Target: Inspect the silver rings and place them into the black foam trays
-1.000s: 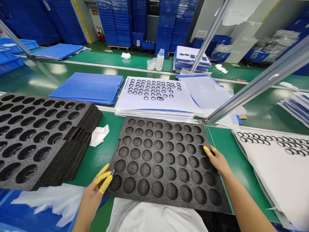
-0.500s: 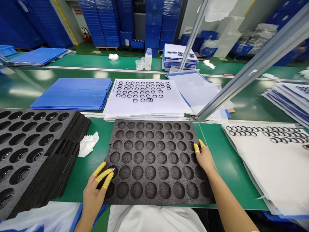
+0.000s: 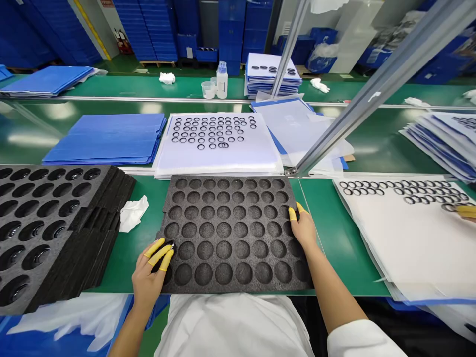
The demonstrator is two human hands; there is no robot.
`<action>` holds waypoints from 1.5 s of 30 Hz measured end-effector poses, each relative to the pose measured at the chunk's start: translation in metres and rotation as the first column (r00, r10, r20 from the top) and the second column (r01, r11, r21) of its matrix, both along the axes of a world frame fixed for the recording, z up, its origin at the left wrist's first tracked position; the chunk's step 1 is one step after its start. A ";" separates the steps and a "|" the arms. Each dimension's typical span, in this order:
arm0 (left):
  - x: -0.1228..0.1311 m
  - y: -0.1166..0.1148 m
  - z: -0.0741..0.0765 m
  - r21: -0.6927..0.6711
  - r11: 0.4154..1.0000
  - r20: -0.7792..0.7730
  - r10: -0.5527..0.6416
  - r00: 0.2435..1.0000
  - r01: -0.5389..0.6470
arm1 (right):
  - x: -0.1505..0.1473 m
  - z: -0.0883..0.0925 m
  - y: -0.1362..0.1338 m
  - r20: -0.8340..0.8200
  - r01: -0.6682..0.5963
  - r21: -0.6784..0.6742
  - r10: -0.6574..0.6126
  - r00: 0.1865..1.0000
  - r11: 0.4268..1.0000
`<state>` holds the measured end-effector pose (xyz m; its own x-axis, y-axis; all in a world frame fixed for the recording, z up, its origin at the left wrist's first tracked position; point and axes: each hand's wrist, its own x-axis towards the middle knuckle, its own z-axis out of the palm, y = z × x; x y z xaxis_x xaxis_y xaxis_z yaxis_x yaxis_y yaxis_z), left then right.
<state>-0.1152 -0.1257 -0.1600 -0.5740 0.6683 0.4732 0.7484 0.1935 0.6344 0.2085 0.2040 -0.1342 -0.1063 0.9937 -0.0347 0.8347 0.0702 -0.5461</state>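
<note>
A dark grey foam tray (image 3: 232, 242) with rows of round pockets lies flat on the green bench before me. My left hand (image 3: 150, 265), in yellow finger cots, is bent over the tray's left edge near the front. Its fingertips close on a small glossy black round piece (image 3: 171, 245), lens-like and mostly hidden by the fingers. My right hand (image 3: 303, 228), also with yellow finger cots, grips the tray's right edge; its fingers lie over the rim. The pockets between my hands show bare foam bottoms.
Stacked foam trays (image 3: 48, 213) with glossy pieces stand left, beside a crumpled white tissue (image 3: 134, 213). Black rings lie on white sheets ahead (image 3: 219, 158) and right (image 3: 412, 243). A slanted metal post (image 3: 345, 114) rises at right. Another person's yellow-cotted fingers (image 3: 464, 210) touch rings there.
The view has shifted slightly, so the scene sits higher in the picture. Both hands keep their places on the tray. Another person's fingers have come in at the far right.
</note>
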 end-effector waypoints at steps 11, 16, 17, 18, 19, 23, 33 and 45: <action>0.004 0.003 0.011 0.049 0.999 -0.079 0.019 0.997 -0.015 | -0.005 -0.009 -0.004 -0.046 0.002 0.014 -0.001 0.999 1.000; 0.045 -0.003 0.035 0.079 0.994 -0.079 -0.067 0.995 0.073 | -0.010 0.010 -0.023 -0.122 -0.002 0.148 0.020 0.992 0.989; 0.058 -0.005 0.040 0.080 0.989 -0.063 -0.123 0.990 0.127 | -0.011 0.020 -0.036 -0.135 -0.028 0.185 0.054 0.989 0.982; 0.071 -0.006 0.044 0.103 0.970 -0.002 -0.222 0.975 0.221 | -0.011 0.030 -0.052 -0.152 -0.077 0.238 0.115 0.982 0.968; 0.085 -0.006 0.048 0.092 0.952 0.032 -0.295 0.955 0.291 | -0.011 0.040 -0.072 -0.176 -0.220 0.315 0.284 0.942 0.923; 0.125 0.002 0.057 0.074 0.861 0.103 -0.508 0.855 0.502 | -0.008 0.056 -0.160 -0.176 -0.820 0.293 0.871 0.459 0.492; 0.097 0.003 0.028 -0.336 0.793 -0.241 -0.594 0.768 0.508 | 0.031 0.027 -0.203 -0.417 -0.593 0.284 0.654 0.631 0.753; 0.064 -0.011 0.018 -0.504 0.823 -0.595 -0.551 0.585 0.263 | 0.070 0.029 -0.135 -0.818 0.281 -0.162 -0.288 0.498 0.946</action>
<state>-0.0508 -0.1365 -0.1422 0.2028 0.9319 0.3009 0.9755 -0.1653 -0.1454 0.2785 0.0693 -0.1056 0.1979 0.9758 -0.0929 -0.0120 -0.0923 -0.9957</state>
